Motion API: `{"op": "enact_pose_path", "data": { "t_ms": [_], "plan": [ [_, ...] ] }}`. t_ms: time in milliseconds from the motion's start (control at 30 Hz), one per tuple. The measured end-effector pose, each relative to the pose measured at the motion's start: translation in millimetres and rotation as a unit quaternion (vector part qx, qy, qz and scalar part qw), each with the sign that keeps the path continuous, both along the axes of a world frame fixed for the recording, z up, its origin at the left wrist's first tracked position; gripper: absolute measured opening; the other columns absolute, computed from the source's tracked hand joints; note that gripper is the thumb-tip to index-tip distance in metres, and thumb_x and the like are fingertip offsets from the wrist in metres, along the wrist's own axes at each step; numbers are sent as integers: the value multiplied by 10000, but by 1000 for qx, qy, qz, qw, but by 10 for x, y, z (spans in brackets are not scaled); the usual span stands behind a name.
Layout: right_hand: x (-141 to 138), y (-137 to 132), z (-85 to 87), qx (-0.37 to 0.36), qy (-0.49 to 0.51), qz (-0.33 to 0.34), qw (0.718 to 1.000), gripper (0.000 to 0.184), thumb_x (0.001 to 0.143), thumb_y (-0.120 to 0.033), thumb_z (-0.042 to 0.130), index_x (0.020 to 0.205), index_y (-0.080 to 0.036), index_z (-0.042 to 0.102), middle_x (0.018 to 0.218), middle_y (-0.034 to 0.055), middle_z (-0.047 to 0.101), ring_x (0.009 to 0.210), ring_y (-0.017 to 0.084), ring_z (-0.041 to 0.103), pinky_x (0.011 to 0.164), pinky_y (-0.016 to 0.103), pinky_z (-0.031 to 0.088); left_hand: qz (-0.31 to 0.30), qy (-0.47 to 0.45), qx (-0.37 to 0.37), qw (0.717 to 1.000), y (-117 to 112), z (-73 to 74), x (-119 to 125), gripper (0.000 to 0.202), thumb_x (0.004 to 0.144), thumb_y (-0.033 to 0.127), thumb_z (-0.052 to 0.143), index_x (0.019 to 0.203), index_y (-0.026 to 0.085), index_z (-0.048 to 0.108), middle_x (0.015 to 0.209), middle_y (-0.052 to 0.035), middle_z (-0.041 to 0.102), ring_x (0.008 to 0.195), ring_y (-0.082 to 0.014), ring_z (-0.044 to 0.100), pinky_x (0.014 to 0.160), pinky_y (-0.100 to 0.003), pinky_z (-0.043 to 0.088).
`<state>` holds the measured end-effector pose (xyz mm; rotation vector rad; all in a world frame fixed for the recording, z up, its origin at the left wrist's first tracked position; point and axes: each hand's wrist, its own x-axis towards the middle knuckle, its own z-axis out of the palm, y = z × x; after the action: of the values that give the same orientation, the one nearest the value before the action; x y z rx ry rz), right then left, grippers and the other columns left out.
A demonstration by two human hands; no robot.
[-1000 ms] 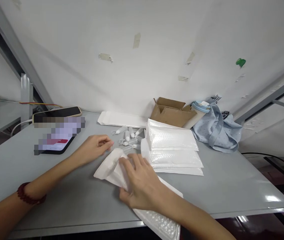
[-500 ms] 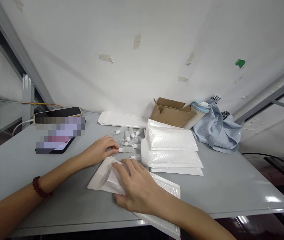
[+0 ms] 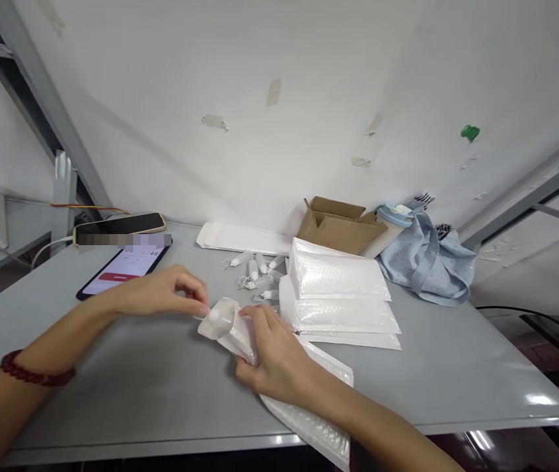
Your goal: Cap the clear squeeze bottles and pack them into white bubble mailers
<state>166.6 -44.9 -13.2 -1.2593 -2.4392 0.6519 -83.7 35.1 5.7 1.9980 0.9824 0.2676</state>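
Observation:
My right hand (image 3: 279,357) grips a white bubble mailer (image 3: 326,429) from both sides near its mouth, which gapes toward the left. The mailer's other end hangs over the table's front edge. At the mouth, my left hand (image 3: 173,294) has thumb and fingertips pinched on a small clear plastic bottle (image 3: 217,316) with a white cap, partly inside the opening and partly hidden by the flap. Several similar bottles (image 3: 260,282) lie loose just beyond the mailer. A stack of white bubble mailers (image 3: 341,278) rests right of them.
A flat white mailer (image 3: 244,237) lies by the wall. Behind the stack stand an open cardboard box (image 3: 341,226), a lidded cup (image 3: 388,229) and a light blue cloth bag (image 3: 429,265). Two phones, one lit (image 3: 124,272) and one dark with a cable (image 3: 119,226), lie at left.
My left hand has picked up a bottle from beside the pile and brought it left and down to the mailer's mouth. My right hand has squeezed the mailer so its mouth opens.

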Motion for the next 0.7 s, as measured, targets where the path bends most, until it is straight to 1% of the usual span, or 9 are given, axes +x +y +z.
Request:
{"op": "enact_pose_path", "data": {
  "t_ms": [67,133,233,300,367,400,433,567,700],
  "plan": [
    [-15,-7,-45,0,24,0,1000,535,732,-167,595,1242,-91,455,1150,144,524,1065,254,511,918,412,478,-19,-44,10,999,-69,-109,215,193,805,381,692,739,222,781,731,-6,674,706,-147,561,655,-232,422],
    [-28,-5,-92,0,49,-2,999,514,726,-155,584,1222,-98,460,1119,132,522,1059,247,511,922,405,477,-10,-101,64,993,-140,-193,386,183,825,330,662,723,236,783,691,-12,674,743,-163,551,696,-255,436],
    [-39,7,-143,-3,65,-9,998,513,712,-155,582,1208,-109,460,1084,117,516,1052,250,506,925,412,475,20,-149,91,984,-169,-249,458,176,825,330,654,748,247,789,717,-16,718,756,-173,552,711,-274,447],
    [-45,11,-160,-4,64,-12,998,531,708,-166,590,1218,-107,455,1094,121,507,1062,256,498,926,417,473,103,-157,91,978,-102,-266,394,191,799,393,678,780,236,785,747,-18,732,746,-176,574,691,-275,457],
    [-52,7,-167,-3,54,-11,998,554,713,-179,598,1240,-99,444,1126,132,495,1084,266,483,940,427,464,222,-135,117,959,20,-302,298,266,801,455,649,794,213,759,764,-24,727,721,-181,588,660,-281,460],
    [-56,3,-167,-2,47,-11,999,567,716,-184,602,1252,-95,437,1142,138,490,1095,271,475,952,435,457,275,-114,149,943,91,-336,256,301,808,478,618,821,206,746,782,-30,727,716,-188,585,644,-287,459],
    [-61,-1,-165,-2,39,-11,999,577,720,-188,604,1262,-93,430,1156,143,483,1103,276,467,963,443,450,294,-86,193,932,160,-380,224,327,815,494,594,861,205,737,844,-40,732,748,-200,587,658,-300,463],
    [-73,-10,-131,-9,5,-6,1000,597,729,-206,624,1276,-77,422,1166,156,468,1109,287,447,971,461,441,257,-3,312,915,364,-618,242,435,843,515,521,1064,173,674,1124,-103,692,1045,-286,555,877,-408,479],
    [-71,-7,-63,-18,-20,9,1000,648,710,-250,684,1276,-62,430,1136,152,453,1102,293,426,951,464,448,234,23,327,915,433,-780,359,434,851,461,514,1118,151,658,1160,-134,656,1104,-330,503,975,-504,428]
  ]
}}
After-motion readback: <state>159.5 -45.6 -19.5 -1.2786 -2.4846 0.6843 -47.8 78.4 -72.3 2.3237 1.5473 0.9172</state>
